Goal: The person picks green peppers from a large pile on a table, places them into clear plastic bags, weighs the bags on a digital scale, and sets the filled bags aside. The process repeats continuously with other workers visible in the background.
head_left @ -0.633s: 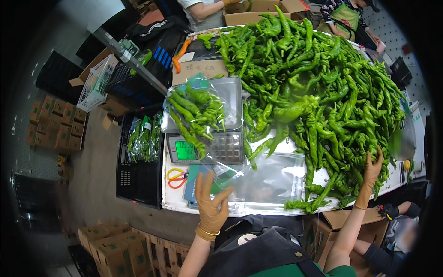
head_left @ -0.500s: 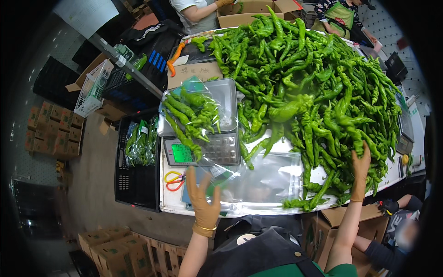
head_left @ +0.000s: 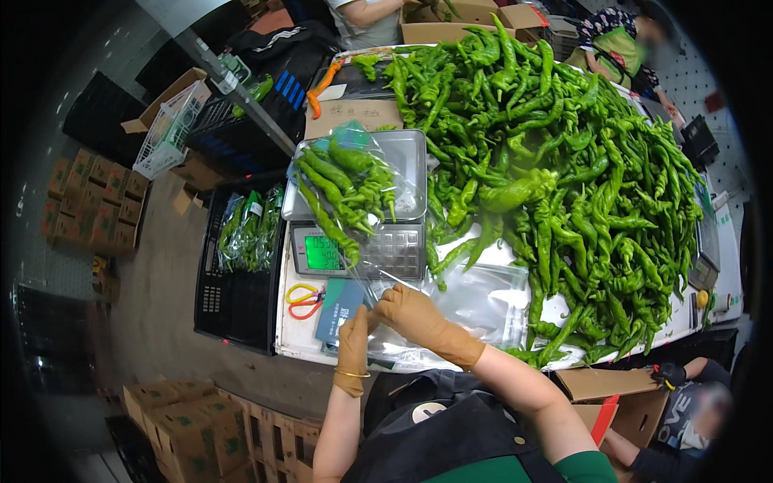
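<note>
A clear plastic bag of green peppers [head_left: 345, 181] lies slanted on the metal pan of a digital scale [head_left: 412, 173], its empty end trailing over the keypad toward me. Both my hands wear tan gloves and meet at that trailing end. My left hand [head_left: 352, 346] is closed, upright, its fingertips at the film. From the right, my right hand [head_left: 423, 322] pinches the film, knuckles up. Beneath them are flat clear bags [head_left: 487, 306] and a blue printed card [head_left: 330, 315]. Scissors [head_left: 303, 299] with yellow and red handles lie left of my left hand.
A large heap of green peppers [head_left: 564, 177] covers the table's right side. Left of the table, a black crate [head_left: 233, 318] holds bagged peppers. An orange pepper [head_left: 324, 84] lies behind the scale. Other people stand at the far side and lower right, near cardboard boxes [head_left: 451, 32].
My right hand has left the pepper heap and come across to the bag's loose end. My left hand, spread before, has closed there. The view has shifted slightly.
</note>
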Action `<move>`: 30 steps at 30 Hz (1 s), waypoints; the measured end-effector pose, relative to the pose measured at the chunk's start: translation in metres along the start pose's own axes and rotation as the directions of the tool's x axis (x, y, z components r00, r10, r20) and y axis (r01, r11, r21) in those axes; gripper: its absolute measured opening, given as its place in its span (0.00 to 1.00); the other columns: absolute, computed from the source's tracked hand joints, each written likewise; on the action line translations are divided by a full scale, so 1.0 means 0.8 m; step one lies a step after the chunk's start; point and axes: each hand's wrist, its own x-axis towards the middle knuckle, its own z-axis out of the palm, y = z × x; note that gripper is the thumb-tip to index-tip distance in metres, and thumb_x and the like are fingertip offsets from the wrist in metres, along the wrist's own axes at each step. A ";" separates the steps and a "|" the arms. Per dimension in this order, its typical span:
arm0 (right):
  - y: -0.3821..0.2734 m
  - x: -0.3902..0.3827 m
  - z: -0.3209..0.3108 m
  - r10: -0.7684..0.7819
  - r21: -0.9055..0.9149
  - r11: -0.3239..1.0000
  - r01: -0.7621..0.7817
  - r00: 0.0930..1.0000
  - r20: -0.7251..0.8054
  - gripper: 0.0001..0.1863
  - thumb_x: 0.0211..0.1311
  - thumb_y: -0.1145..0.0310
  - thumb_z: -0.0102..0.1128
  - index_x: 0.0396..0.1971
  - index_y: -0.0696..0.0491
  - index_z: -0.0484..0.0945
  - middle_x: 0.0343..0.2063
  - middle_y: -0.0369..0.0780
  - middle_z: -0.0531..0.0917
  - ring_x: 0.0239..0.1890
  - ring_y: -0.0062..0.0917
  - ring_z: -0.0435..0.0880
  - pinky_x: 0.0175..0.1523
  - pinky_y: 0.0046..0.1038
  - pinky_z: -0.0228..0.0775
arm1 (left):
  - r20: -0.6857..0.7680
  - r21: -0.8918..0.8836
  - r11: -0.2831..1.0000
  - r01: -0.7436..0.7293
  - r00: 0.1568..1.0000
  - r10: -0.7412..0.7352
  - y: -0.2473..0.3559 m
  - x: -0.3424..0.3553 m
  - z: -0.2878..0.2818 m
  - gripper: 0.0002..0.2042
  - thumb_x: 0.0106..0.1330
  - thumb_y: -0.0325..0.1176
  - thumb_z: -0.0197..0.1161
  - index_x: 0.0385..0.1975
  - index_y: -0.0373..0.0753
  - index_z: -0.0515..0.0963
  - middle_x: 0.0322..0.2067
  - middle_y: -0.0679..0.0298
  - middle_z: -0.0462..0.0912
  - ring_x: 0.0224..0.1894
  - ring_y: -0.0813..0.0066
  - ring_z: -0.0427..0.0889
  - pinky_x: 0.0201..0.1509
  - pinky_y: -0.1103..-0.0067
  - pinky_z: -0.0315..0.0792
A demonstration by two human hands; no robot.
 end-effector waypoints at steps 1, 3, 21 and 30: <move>-0.002 0.000 0.000 -0.012 -0.081 0.997 0.013 1.000 0.023 0.07 0.55 0.65 0.60 0.27 0.52 0.78 0.28 0.38 0.77 0.35 0.33 0.77 0.38 0.32 0.73 | -0.001 -0.024 1.000 0.016 1.000 -0.016 0.000 -0.002 -0.001 0.21 0.74 0.46 0.53 0.35 0.31 0.82 0.33 0.61 0.84 0.35 0.76 0.82 0.44 0.81 0.75; -0.008 -0.002 -0.007 -0.025 -0.248 0.968 0.041 0.997 0.067 0.06 0.51 0.67 0.60 0.29 0.50 0.78 0.28 0.36 0.77 0.35 0.31 0.77 0.37 0.30 0.73 | 0.008 -0.071 0.996 0.048 0.999 -0.047 0.003 -0.004 0.002 0.21 0.74 0.45 0.53 0.36 0.31 0.83 0.33 0.64 0.84 0.36 0.80 0.81 0.43 0.81 0.73; -0.033 -0.374 -0.152 0.083 -0.043 0.975 -0.219 0.179 0.980 0.14 0.55 0.60 0.59 0.33 0.55 0.82 0.31 0.47 0.84 0.35 0.43 0.83 0.40 0.44 0.76 | 0.140 0.247 0.950 -0.189 0.978 0.158 0.019 0.000 -0.018 0.13 0.72 0.36 0.56 0.39 0.33 0.84 0.33 0.63 0.87 0.38 0.78 0.83 0.45 0.81 0.74; 0.025 -0.203 -0.179 0.468 -0.568 0.813 -0.124 0.721 0.511 0.19 0.58 0.72 0.53 0.52 0.47 0.75 0.39 0.42 0.84 0.36 0.37 0.84 0.30 0.41 0.76 | 0.382 0.747 0.032 -0.664 0.467 0.797 0.038 0.064 -0.060 0.28 0.60 0.36 0.68 0.62 0.47 0.70 0.66 0.53 0.64 0.66 0.46 0.63 0.66 0.60 0.62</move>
